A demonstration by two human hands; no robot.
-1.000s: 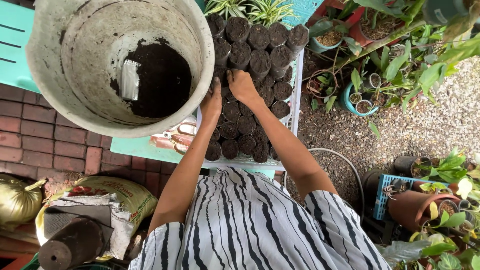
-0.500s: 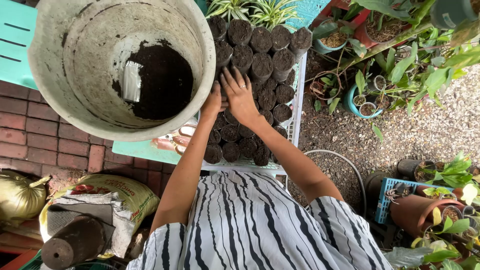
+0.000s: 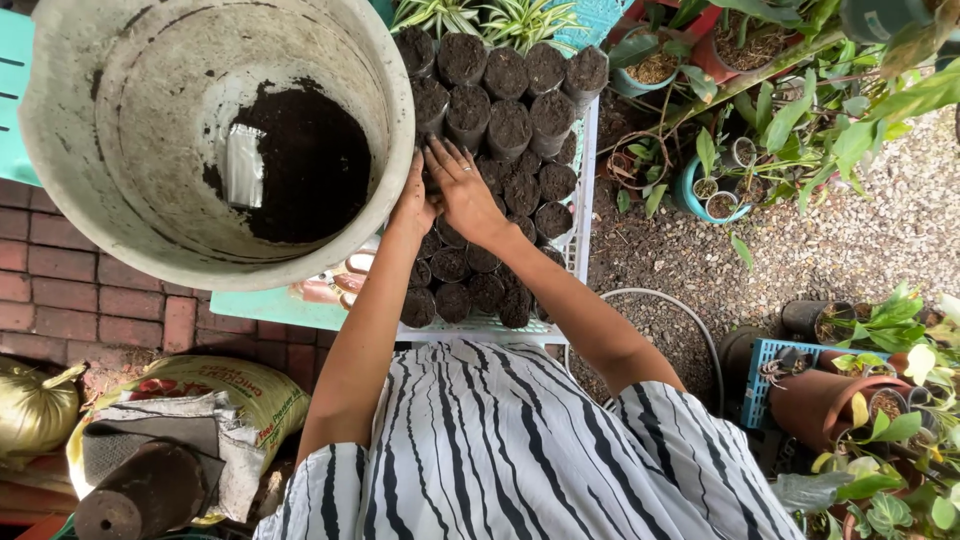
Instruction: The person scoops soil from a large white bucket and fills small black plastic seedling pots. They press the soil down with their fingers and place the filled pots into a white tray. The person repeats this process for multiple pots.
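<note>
1. Brick paving and gravel surround a white crate [image 3: 585, 215] packed with small black soil-filled bags [image 3: 510, 125].
2. Left hand [image 3: 412, 205] rests on the bags mid-crate, fingers curled together; what it grips I cannot tell.
3. Right hand [image 3: 465, 190], touching the left, lies flat with fingers spread over the bags.
4. Just left of both hands, a large grey bucket [image 3: 120, 120] holds dark soil [image 3: 300, 160] in its bottom.
5. Right of the hands stand potted plants [image 3: 715, 190].
</note>
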